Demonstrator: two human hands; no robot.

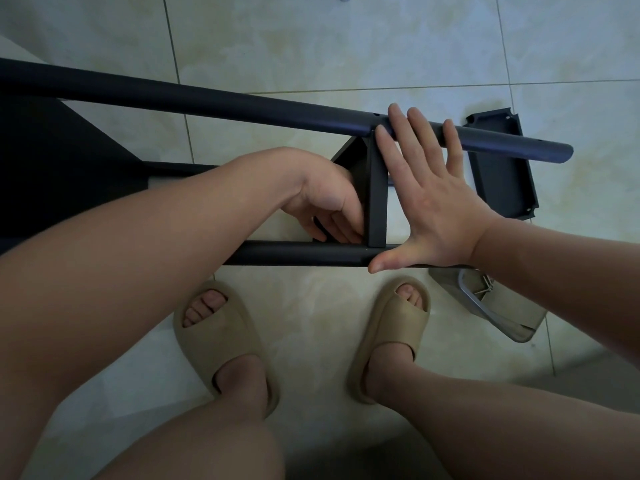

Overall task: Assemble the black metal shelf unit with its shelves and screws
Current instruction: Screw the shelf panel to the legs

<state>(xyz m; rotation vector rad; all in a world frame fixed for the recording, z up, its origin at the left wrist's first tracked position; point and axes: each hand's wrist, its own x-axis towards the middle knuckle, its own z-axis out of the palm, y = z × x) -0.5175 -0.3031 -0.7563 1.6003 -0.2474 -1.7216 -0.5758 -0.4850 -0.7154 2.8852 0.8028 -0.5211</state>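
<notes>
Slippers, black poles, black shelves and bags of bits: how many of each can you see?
Beige slippers: 2
Black poles: 3
Black shelves: 3
Clear bag of metal bits: 1
Total: 9

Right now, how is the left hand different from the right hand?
The left hand is curled, its fingers gripping the black shelf; the right hand is flat and spread. The left hand reaches in between the upper pole and lower pole; the right hand spans both, fingers on one, thumb on the other. Both hands are bare.
</notes>
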